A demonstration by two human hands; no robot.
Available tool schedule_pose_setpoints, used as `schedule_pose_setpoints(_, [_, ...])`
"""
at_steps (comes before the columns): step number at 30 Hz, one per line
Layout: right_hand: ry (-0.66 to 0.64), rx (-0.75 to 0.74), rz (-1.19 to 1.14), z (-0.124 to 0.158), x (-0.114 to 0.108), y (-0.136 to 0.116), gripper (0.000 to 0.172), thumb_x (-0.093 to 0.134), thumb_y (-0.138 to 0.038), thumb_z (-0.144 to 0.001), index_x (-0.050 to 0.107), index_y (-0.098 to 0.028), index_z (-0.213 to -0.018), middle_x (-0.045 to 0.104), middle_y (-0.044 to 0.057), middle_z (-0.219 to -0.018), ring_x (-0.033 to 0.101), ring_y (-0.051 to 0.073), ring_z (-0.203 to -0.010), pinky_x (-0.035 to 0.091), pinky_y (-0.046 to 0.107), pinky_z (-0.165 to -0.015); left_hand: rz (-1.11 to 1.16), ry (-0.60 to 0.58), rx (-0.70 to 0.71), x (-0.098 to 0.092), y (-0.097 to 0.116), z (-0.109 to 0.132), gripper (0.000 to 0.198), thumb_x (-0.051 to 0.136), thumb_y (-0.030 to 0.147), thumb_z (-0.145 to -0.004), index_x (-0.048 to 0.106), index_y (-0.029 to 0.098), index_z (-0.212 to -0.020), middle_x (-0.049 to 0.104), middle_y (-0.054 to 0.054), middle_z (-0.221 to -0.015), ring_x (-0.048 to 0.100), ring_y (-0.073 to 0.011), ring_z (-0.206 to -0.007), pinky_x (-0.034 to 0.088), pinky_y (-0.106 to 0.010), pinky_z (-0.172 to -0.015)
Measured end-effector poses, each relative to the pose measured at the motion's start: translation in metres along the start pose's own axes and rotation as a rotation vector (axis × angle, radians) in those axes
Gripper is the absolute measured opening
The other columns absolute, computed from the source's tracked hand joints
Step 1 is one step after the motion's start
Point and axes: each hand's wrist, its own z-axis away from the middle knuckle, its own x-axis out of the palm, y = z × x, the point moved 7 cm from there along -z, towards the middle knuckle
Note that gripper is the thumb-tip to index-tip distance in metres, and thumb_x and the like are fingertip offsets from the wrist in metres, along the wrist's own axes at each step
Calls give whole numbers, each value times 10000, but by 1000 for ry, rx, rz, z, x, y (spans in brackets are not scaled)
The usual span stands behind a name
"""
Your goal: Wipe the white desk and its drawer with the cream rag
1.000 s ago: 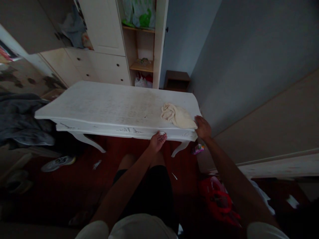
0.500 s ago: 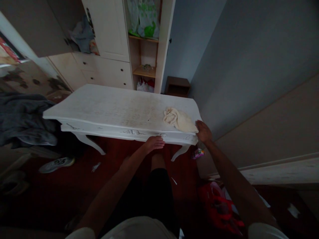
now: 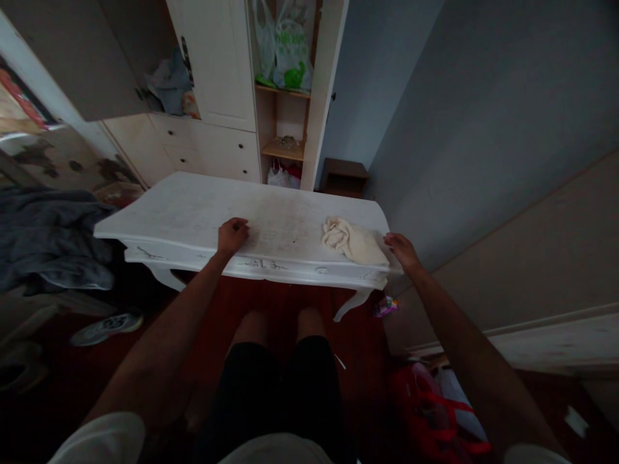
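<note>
A white table (image 3: 213, 206) with curved legs and carved trim stands before me, its top smudged with grey-brown marks. My left hand (image 3: 233, 236) is over its front edge, left of the middle, with loosely curled fingers and nothing visible in them. At the right end my right hand (image 3: 401, 250) has its fingers stretched toward the table's corner; whether they touch it I cannot tell. Just left of that hand a crumpled cream cloth (image 3: 355, 241) lies on the tabletop, reaching the front edge.
Behind the table stands a white cabinet (image 3: 220, 77) with plastic bags (image 3: 293, 58) on a shelf. A grey blanket (image 3: 48, 235) is heaped at left, above a shoe (image 3: 107, 328). A red bag (image 3: 425, 412) and a small pink box (image 3: 385, 307) sit on the floor at right.
My left hand has left the drawer knob on the table's front and moved left and up over the tabletop. My right hand's fingers have loosened at the right end. The cloth stays put.
</note>
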Motion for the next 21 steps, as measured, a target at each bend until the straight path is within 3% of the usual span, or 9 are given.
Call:
schedule_pose_setpoints(3, [-45, -42, -11, 2, 19, -35, 610, 510, -699, -829, 632, -190, -1142, 667, 140, -1227, 625, 283, -1150, 507, 461, -982, 82, 16, -46, 2, -8, -6, 269, 537, 266, -759, 706, 128, -916, 699, -49, -734, 628, -141, -582, 507, -258, -614])
schedule_pose_setpoints(7, [-153, -26, 112, 3, 54, -75, 830, 637, -706, -744, 514, -155, -1353, 514, 190, -1433, 516, 311, -1299, 442, 451, -1067, 85, 21, -128, 4, -10, -13, 204, 563, 287, -761, 688, 132, -810, 683, -59, -697, 610, -146, -532, 488, -265, -557])
schedule_pose_setpoints(10, [-316, -65, 189, 3, 80, -96, 932, 756, -644, -660, 480, -139, -1392, 530, 195, -1419, 546, 318, -1261, 453, 440, -1050, -20, 9, -73, 4, -4, -14, 194, 548, 272, -780, 690, 139, -780, 674, -60, -654, 621, -167, -552, 489, -284, -597])
schedule_pose_setpoints(12, [-362, -74, 253, 3, 89, -103, 881, 793, -574, -652, 503, -165, -1376, 609, 162, -1333, 606, 310, -1175, 485, 433, -1000, -114, 28, 5, 2, 2, -13, 206, 534, 260, -794, 704, 144, -798, 692, -74, -680, 650, -191, -625, 493, -296, -656])
schedule_pose_setpoints(17, [-186, -19, 396, 9, 89, -113, 589, 771, -425, -701, 623, -261, -1248, 720, 73, -1140, 671, 299, -1034, 519, 429, -912, -203, 57, 128, 3, 7, -8, 226, 536, 238, -796, 732, 155, -870, 745, -103, -859, 679, -218, -841, 487, -296, -780])
schedule_pose_setpoints(21, [-72, -177, 147, 50, 103, -137, 531, 727, -380, -719, 638, -223, -1219, 736, 46, -1077, 685, 254, -959, 543, 424, -888, -107, 57, 129, 4, 0, -8, 272, 507, 241, -793, 735, 147, -908, 746, -84, -841, 683, -193, -787, 500, -275, -750])
